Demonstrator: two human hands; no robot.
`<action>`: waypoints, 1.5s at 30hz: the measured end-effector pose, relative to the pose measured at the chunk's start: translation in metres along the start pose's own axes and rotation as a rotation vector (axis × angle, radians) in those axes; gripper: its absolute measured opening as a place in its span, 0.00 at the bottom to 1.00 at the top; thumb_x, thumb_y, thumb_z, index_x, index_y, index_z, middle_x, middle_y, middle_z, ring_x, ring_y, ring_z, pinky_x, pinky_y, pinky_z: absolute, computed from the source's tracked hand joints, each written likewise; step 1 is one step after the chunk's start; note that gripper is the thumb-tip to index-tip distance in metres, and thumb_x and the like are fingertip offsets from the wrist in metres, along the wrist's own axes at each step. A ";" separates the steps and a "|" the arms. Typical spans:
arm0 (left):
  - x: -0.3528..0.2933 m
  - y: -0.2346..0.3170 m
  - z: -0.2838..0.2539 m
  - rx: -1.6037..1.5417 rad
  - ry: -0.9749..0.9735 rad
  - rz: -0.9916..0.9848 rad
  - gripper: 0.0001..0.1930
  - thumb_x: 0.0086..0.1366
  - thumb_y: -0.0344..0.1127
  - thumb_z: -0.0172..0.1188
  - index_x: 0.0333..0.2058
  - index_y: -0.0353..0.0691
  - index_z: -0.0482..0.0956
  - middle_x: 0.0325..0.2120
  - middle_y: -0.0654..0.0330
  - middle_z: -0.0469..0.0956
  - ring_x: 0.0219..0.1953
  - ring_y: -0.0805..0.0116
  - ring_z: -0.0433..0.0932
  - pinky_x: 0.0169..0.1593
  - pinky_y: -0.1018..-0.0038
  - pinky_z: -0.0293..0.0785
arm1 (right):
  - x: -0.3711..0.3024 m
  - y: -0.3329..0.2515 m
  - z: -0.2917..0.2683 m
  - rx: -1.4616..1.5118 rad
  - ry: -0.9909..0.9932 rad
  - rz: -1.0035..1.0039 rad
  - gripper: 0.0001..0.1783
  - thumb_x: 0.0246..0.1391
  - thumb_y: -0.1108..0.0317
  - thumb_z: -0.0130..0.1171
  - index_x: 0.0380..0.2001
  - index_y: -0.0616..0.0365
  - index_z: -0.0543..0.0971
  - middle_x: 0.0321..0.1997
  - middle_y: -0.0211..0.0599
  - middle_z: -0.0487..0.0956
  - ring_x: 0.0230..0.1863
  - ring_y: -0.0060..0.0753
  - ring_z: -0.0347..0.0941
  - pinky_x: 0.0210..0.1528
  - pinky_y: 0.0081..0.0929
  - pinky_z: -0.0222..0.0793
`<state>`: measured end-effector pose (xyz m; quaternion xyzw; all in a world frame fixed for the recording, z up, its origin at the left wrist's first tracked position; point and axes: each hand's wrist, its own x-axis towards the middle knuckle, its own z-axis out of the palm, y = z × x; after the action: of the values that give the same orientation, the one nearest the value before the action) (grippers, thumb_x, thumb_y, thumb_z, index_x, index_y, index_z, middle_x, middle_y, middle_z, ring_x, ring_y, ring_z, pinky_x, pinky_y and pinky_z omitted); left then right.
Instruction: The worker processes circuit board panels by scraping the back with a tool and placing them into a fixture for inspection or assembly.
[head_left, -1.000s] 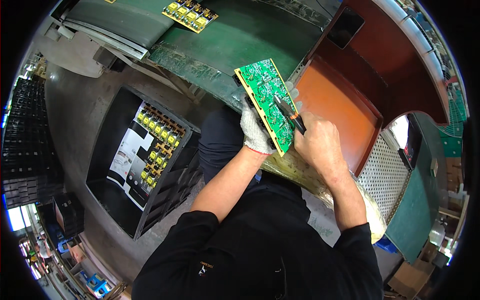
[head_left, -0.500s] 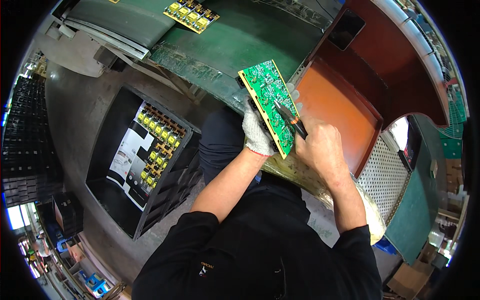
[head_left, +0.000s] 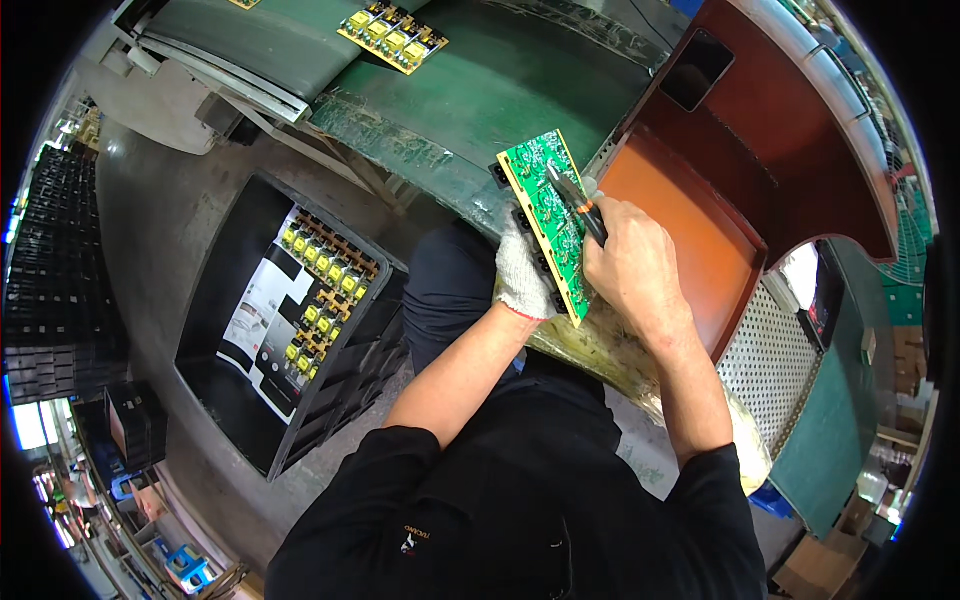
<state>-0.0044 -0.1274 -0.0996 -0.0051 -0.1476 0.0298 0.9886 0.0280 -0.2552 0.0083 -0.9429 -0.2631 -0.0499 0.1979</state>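
My left hand (head_left: 524,275), in a white knitted glove, is wrapped round a green circuit board (head_left: 548,205) with yellow edges. The board is tilted, its solder side facing up; black parts stick out along its left edge. Gloved fingertips show past the board's right edge. My bare right hand (head_left: 637,262) is closed on the handles of small cutting pliers (head_left: 585,212), dark with an orange band. Their jaws point at the upper part of the board; whether they touch it or grip a lead is too small to tell.
On the green bench (head_left: 480,95) ahead lies another board (head_left: 393,38) with yellow transformers. An orange-red tray (head_left: 690,235) is at the right, with a phone (head_left: 697,70) beyond it. A black crate (head_left: 225,300) at the left holds several boards (head_left: 325,255) and printed card.
The plier jaws have moved up the board toward its far end. The board has turned slightly more edge-on in my left hand. Both hands keep their hold.
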 end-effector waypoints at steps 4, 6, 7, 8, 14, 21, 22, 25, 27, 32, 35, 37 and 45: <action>0.001 0.002 -0.002 -0.038 -0.071 -0.030 0.34 0.85 0.59 0.38 0.74 0.40 0.70 0.69 0.48 0.76 0.69 0.51 0.77 0.76 0.57 0.70 | -0.002 -0.003 -0.002 0.003 -0.003 0.004 0.10 0.58 0.70 0.60 0.40 0.66 0.80 0.39 0.60 0.85 0.42 0.67 0.85 0.48 0.59 0.82; 0.001 0.003 -0.005 -0.075 -0.092 -0.045 0.34 0.85 0.59 0.38 0.75 0.40 0.68 0.71 0.48 0.74 0.71 0.51 0.75 0.77 0.57 0.69 | -0.003 -0.006 -0.005 0.020 -0.008 0.024 0.11 0.59 0.71 0.59 0.42 0.65 0.82 0.40 0.61 0.85 0.45 0.67 0.83 0.51 0.59 0.80; 0.001 0.003 -0.006 -0.074 -0.092 -0.046 0.34 0.85 0.59 0.38 0.75 0.40 0.68 0.71 0.48 0.74 0.71 0.51 0.75 0.77 0.57 0.69 | -0.003 -0.007 -0.006 0.029 -0.011 0.035 0.11 0.59 0.71 0.59 0.43 0.65 0.82 0.40 0.62 0.84 0.47 0.68 0.82 0.52 0.59 0.78; 0.001 0.003 -0.006 -0.091 -0.089 -0.053 0.34 0.85 0.59 0.38 0.75 0.40 0.68 0.71 0.48 0.74 0.71 0.51 0.75 0.77 0.56 0.68 | -0.003 -0.006 -0.006 0.028 -0.010 0.036 0.11 0.59 0.71 0.59 0.43 0.65 0.82 0.40 0.62 0.84 0.47 0.68 0.82 0.52 0.59 0.78; 0.005 0.003 -0.007 -0.231 -0.182 -0.102 0.35 0.85 0.60 0.37 0.76 0.42 0.68 0.72 0.47 0.73 0.73 0.48 0.73 0.79 0.53 0.65 | -0.001 -0.004 -0.009 0.039 -0.073 0.072 0.10 0.59 0.70 0.60 0.40 0.65 0.82 0.39 0.61 0.85 0.44 0.67 0.83 0.49 0.58 0.80; 0.001 -0.001 0.016 0.158 0.159 -0.049 0.37 0.84 0.63 0.37 0.77 0.42 0.66 0.74 0.47 0.71 0.74 0.46 0.71 0.80 0.51 0.64 | -0.008 0.000 -0.005 0.082 0.015 0.059 0.10 0.61 0.69 0.61 0.41 0.64 0.83 0.38 0.60 0.85 0.45 0.68 0.83 0.49 0.58 0.78; 0.001 -0.002 0.019 0.314 0.291 -0.042 0.37 0.84 0.64 0.37 0.77 0.42 0.66 0.74 0.47 0.71 0.74 0.46 0.71 0.80 0.51 0.64 | -0.009 0.001 -0.004 0.063 0.025 0.037 0.10 0.61 0.68 0.61 0.41 0.64 0.83 0.38 0.60 0.84 0.44 0.67 0.83 0.49 0.57 0.78; 0.001 -0.002 0.014 0.228 0.234 -0.049 0.38 0.84 0.65 0.37 0.77 0.42 0.66 0.74 0.47 0.71 0.74 0.46 0.71 0.80 0.51 0.63 | -0.010 -0.001 -0.006 0.028 0.052 -0.001 0.09 0.60 0.68 0.61 0.39 0.64 0.83 0.37 0.59 0.85 0.43 0.66 0.84 0.48 0.57 0.79; 0.001 -0.002 0.011 0.184 0.205 -0.051 0.39 0.84 0.66 0.37 0.77 0.42 0.66 0.74 0.46 0.71 0.74 0.46 0.71 0.80 0.51 0.63 | -0.009 -0.003 -0.007 -0.003 0.082 -0.031 0.07 0.58 0.70 0.61 0.35 0.64 0.81 0.38 0.58 0.86 0.40 0.65 0.85 0.46 0.58 0.81; 0.002 0.002 0.003 0.128 0.109 -0.038 0.38 0.83 0.67 0.40 0.73 0.42 0.71 0.69 0.48 0.76 0.72 0.47 0.73 0.75 0.48 0.70 | -0.006 -0.007 0.000 0.111 -0.026 -0.003 0.09 0.57 0.71 0.62 0.39 0.63 0.83 0.43 0.59 0.87 0.45 0.63 0.86 0.49 0.55 0.82; -0.003 0.032 -0.002 -0.039 -0.059 -0.015 0.37 0.82 0.68 0.44 0.70 0.42 0.74 0.65 0.49 0.80 0.68 0.48 0.78 0.71 0.45 0.75 | -0.006 -0.001 0.006 0.253 0.203 0.000 0.15 0.57 0.70 0.66 0.47 0.62 0.87 0.44 0.56 0.88 0.46 0.60 0.87 0.51 0.47 0.83; -0.008 0.058 0.029 0.084 0.237 -0.020 0.37 0.79 0.70 0.49 0.66 0.41 0.76 0.56 0.51 0.83 0.58 0.49 0.83 0.65 0.46 0.80 | -0.008 0.013 0.010 0.255 0.220 0.011 0.15 0.59 0.70 0.66 0.48 0.63 0.87 0.43 0.55 0.88 0.45 0.59 0.87 0.51 0.44 0.82; -0.099 0.296 0.058 0.576 0.605 0.329 0.36 0.76 0.71 0.56 0.55 0.39 0.78 0.41 0.54 0.83 0.40 0.57 0.84 0.47 0.52 0.83 | 0.004 -0.003 0.044 0.265 0.074 -0.079 0.13 0.63 0.71 0.65 0.48 0.63 0.85 0.42 0.55 0.87 0.43 0.58 0.86 0.49 0.45 0.81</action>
<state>-0.1333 0.1616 -0.0788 0.2385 0.1651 0.2237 0.9305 0.0297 -0.2333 -0.0301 -0.8950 -0.2966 -0.0571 0.3282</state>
